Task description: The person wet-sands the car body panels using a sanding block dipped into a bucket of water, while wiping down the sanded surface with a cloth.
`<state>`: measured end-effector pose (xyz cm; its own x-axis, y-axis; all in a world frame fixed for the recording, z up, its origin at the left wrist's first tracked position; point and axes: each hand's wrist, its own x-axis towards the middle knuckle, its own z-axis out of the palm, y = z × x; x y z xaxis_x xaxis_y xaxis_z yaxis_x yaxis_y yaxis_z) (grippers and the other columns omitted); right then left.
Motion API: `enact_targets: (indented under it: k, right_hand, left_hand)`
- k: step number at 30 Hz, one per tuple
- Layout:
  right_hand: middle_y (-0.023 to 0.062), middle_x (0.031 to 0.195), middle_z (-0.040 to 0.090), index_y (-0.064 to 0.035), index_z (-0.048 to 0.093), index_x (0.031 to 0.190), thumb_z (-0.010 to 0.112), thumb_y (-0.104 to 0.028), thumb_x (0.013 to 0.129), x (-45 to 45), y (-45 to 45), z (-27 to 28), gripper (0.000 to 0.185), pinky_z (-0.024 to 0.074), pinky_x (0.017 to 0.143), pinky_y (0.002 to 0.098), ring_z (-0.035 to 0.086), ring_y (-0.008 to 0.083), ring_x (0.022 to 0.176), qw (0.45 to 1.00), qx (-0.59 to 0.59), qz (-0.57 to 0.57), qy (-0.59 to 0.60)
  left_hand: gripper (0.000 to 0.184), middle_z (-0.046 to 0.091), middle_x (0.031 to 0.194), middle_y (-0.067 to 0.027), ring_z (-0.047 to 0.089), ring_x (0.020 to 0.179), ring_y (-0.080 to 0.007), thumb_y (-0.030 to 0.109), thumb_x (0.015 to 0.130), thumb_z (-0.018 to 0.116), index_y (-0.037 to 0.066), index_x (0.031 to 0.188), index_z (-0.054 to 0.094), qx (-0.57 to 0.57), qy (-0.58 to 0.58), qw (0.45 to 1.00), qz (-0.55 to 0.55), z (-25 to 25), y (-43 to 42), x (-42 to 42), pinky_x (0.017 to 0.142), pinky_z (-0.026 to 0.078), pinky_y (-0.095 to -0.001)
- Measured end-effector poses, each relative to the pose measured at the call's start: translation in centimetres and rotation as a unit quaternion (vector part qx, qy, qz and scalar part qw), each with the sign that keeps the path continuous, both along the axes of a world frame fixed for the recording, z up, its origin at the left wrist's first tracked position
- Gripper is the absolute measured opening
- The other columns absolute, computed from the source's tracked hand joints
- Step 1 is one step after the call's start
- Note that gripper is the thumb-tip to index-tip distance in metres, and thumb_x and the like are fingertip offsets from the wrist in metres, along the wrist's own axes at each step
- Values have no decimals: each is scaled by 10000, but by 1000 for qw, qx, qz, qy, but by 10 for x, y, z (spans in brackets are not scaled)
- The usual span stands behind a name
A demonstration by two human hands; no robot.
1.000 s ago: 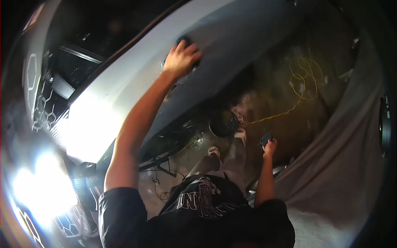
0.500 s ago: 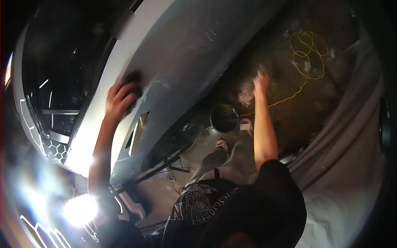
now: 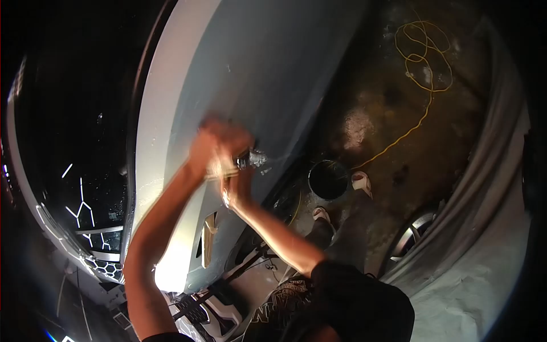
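My left hand (image 3: 219, 139) is smeared by motion over the grey side panel (image 3: 256, 68) of a car. Just below it is my right hand (image 3: 236, 188), its fingers curled up around something I cannot make out. The two hands meet or overlap; their fingers are too blurred to separate. A dark object (image 3: 243, 159) shows beside them, with a shiny, clear-looking patch (image 3: 258, 158) at its right. The tan door handle (image 3: 209, 239) lies nearer my body, below both hands.
A black bucket (image 3: 329, 180) stands on the wet floor by my feet. From near it a yellow cord (image 3: 410, 134) runs to a loose coil. Grey sheeting (image 3: 461, 228) hangs at the right, beside a wheel (image 3: 411, 236). Dark car glass (image 3: 74, 114) fills the left.
My right hand has swung from above the floor to the panel, joining the left. My left hand, earlier pressing a dark pad on the panel, has moved right. The view has shifted.
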<state>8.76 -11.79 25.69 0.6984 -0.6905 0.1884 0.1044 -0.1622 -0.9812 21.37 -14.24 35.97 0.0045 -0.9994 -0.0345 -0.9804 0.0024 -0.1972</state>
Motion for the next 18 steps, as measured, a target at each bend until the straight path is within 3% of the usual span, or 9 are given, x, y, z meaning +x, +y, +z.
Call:
enact_targets:
  k: [3,4,5,7,9,11,13,16,18]
  right_hand:
    - [225,1617,196,27,275,1514,391,-357,1023,114,-172,15,634,156,1194,566,201,410,1487,983,-23,-178,35]
    - [220,1612,210,36,289,1499,388,-331,1030,138,-227,20,604,194,1180,547,225,407,1475,988,41,-148,-24]
    - [249,1426,470,-5,527,1333,651,-197,870,176,-262,-1,516,373,1087,534,437,339,1369,946,-101,-305,41]
    - [229,1602,226,43,283,1493,386,-318,1031,164,-269,8,595,210,1165,551,227,423,1467,987,3,-156,-30]
    - [214,1612,204,36,266,1510,483,-253,966,117,-176,25,653,195,1176,584,212,399,1481,985,-11,-170,38]
    - [235,1622,151,63,247,1513,607,-246,846,45,-71,28,818,155,1177,631,152,452,1489,987,-35,11,159]
    - [294,1616,89,65,181,1532,404,-339,1006,-24,28,2,700,99,1141,688,77,509,1485,997,-31,60,29]
    - [274,1621,100,37,183,1542,345,-361,1045,23,-44,-8,656,80,1143,683,85,487,1492,999,-43,-15,-26]
    - [242,1632,109,3,179,1554,338,-352,1057,100,-164,-2,631,83,1163,645,96,461,1499,993,13,-112,19]
  left_hand:
    - [197,645,831,-103,653,803,-287,129,711,773,79,860,654,-100,57,987,115,103,-115,29,719,525,-352]
    - [242,665,868,-97,669,827,-275,189,776,812,56,899,652,-175,-35,980,89,124,-126,50,722,531,-339]
    - [295,684,978,-94,673,915,-280,233,805,813,46,966,653,-181,-55,979,80,146,-122,74,798,533,-350]
    - [409,653,1173,-118,620,1085,-328,261,806,789,72,1138,642,-159,-129,973,104,173,-102,98,937,497,-407]
    - [497,515,1390,-212,507,1269,-408,293,806,786,65,1212,613,-171,-70,977,102,169,-74,104,1049,426,-467]
    - [561,489,1423,-208,463,1306,-414,380,786,791,67,1215,611,-171,-65,979,85,149,-63,91,1082,384,-502]
    - [517,493,1420,-206,471,1288,-408,387,826,753,55,1196,611,-187,-72,972,122,140,-64,85,1087,363,-521]
    - [437,495,1414,-228,497,1253,-412,290,816,724,39,1154,605,-174,-88,973,123,144,-65,83,1066,356,-532]
    - [429,505,1398,-241,494,1248,-427,260,791,704,41,1146,603,-192,-79,971,121,140,-58,86,1072,341,-535]
